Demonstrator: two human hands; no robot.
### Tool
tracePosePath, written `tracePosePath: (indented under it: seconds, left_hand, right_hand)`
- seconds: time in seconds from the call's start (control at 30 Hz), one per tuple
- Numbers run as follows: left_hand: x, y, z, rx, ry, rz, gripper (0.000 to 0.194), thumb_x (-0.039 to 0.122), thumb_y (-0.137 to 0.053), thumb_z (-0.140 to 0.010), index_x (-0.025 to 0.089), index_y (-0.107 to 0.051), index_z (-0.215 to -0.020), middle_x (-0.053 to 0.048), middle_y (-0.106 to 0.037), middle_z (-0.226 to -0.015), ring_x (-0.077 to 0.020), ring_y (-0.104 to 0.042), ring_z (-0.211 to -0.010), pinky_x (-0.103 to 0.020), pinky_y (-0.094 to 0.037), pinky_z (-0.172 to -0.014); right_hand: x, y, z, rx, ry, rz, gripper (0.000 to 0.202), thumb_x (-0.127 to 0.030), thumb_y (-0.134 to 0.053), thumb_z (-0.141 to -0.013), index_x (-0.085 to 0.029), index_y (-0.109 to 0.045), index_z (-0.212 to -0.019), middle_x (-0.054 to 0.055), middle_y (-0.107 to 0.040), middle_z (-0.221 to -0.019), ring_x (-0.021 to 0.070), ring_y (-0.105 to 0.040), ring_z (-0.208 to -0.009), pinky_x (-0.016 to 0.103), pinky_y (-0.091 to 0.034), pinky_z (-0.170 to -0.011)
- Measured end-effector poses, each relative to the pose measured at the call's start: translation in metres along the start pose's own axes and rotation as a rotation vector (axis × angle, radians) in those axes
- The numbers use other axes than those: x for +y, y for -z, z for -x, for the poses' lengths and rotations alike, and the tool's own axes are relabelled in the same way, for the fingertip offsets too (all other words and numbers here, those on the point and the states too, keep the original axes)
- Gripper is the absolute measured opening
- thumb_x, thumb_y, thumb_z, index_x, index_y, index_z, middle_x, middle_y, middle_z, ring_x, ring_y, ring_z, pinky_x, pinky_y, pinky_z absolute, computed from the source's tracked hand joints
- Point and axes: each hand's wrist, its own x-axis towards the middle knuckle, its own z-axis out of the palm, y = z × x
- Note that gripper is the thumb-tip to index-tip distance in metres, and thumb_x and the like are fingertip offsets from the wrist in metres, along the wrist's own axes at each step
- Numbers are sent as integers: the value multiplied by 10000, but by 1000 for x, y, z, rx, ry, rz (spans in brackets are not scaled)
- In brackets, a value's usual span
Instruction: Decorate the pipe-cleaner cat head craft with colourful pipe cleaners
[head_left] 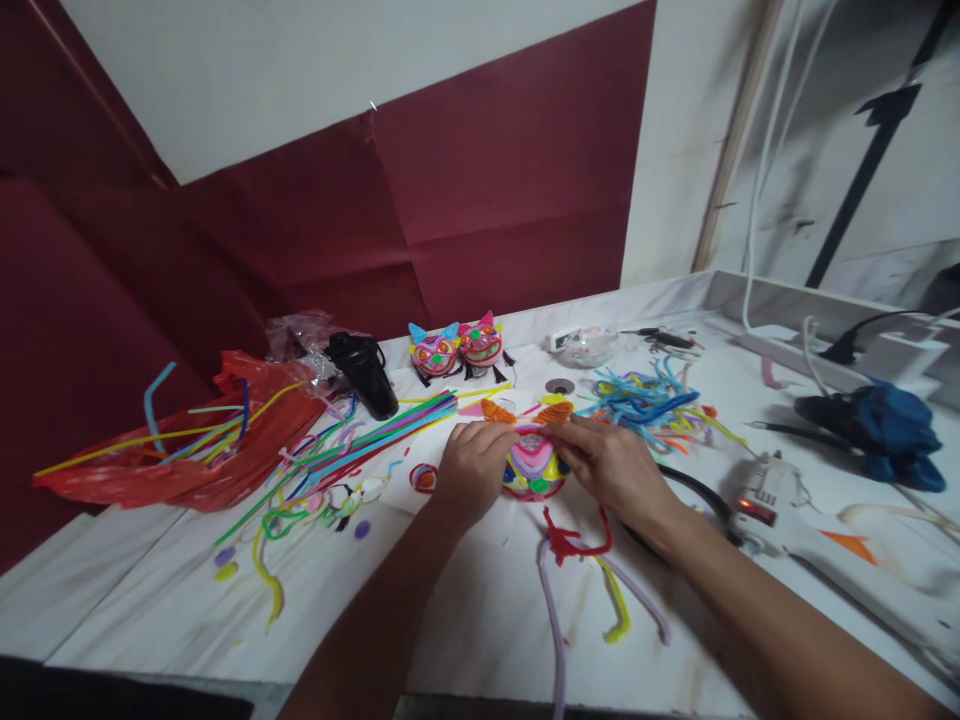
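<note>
A colourful animal head made of pipe cleaners (537, 478), with orange ears, sits low on the white table in front of me. My left hand (471, 468) grips its upper left edge, fingers closed. On the opposite side, my right hand (611, 468) pinches the upper right edge near the ear. Both hands cover parts of the head's sides. Just below lie red pipe-cleaner pieces (570, 540), with a lilac strand (553, 620) and a yellow strand (619, 610). A small red-and-orange round piece (423, 478) rests left of my left hand.
Two similar heads (459, 346) stand at the back beside a black bottle (364, 375). Pipe cleaners spill from a red plastic bag (247, 430) at left; a blue bundle (645, 395) lies right. A power strip (769, 490) and dark blue cloth item (892, 435) occupy the right.
</note>
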Motion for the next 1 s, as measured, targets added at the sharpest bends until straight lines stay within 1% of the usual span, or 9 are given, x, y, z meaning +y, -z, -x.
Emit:
tracePosePath:
  seconds: [0.1,0.17,0.4,0.47,0.57,0.63,0.73,0.87,1.0]
  left_hand:
    - [2,-1,-2,-6,-18,-56,282,173,-426,-987,166,-682,-1106,-66,-738,-992,-197,-634,-905,-339,-469,-809]
    - [4,-3,-2,-26,-30,-114,280,190,-445,-990,193,-673,-1152,-64,-723,-984,-194,-620,-878,-328,-451,-781]
    - [6,-5,-3,-66,-31,-199,255,213,-481,-981,238,-680,-1138,-65,-670,-945,-202,-579,-825,-322,-399,-718]
    - [7,-4,-4,-80,-38,-221,253,209,-481,-980,237,-677,-1137,-71,-655,-942,-202,-569,-821,-324,-388,-706]
    - [8,-4,-4,-78,-46,-237,257,196,-465,-981,234,-676,-1123,-71,-633,-924,-202,-554,-812,-324,-380,-695]
    - [9,-4,-4,-68,-48,-231,258,195,-455,-984,233,-675,-1112,-70,-623,-921,-203,-549,-813,-323,-382,-699]
    - [11,-4,-4,-75,-42,-232,264,202,-442,-988,226,-668,-1122,-78,-609,-931,-205,-542,-820,-326,-387,-710]
    - [11,-4,-2,-85,-61,-256,263,186,-448,-976,221,-658,-1130,-84,-603,-937,-208,-530,-805,-332,-382,-698]
    - [10,-4,-1,-57,-58,-270,247,184,-461,-971,226,-658,-1113,-74,-609,-929,-202,-524,-782,-327,-367,-677]
  right_hand:
    - [-1,2,0,-12,-3,1,265,-205,-531,-909,-227,-740,-1070,79,-754,-966,216,-699,-806,287,-496,-675]
    - [-2,3,-1,-14,-12,-4,262,-207,-538,-904,-228,-742,-1067,83,-753,-958,216,-696,-787,288,-492,-663]
    - [-3,2,-2,8,-52,-127,286,-246,-502,-890,-218,-744,-1039,72,-766,-951,212,-703,-809,301,-507,-712]
    - [-2,4,-3,22,-83,-179,283,-279,-496,-884,-216,-739,-1014,51,-764,-845,192,-688,-701,290,-500,-659]
    - [-2,8,-4,44,-154,-240,262,-337,-520,-855,-205,-722,-956,7,-698,-639,160,-601,-513,271,-440,-538]
    - [-2,10,-3,54,-198,-276,230,-352,-534,-825,-205,-701,-881,-9,-659,-587,150,-569,-485,263,-409,-513]
    - [-2,9,-4,51,-247,-335,177,-334,-544,-785,-212,-670,-808,-14,-639,-582,145,-553,-497,260,-386,-514]
    - [0,7,-6,2,-289,-461,205,-368,-546,-768,-200,-659,-808,-11,-614,-575,145,-534,-512,266,-392,-519]
    - [1,17,-10,-119,-299,-619,295,-432,-554,-771,-171,-685,-811,13,-648,-622,129,-525,-502,254,-408,-483]
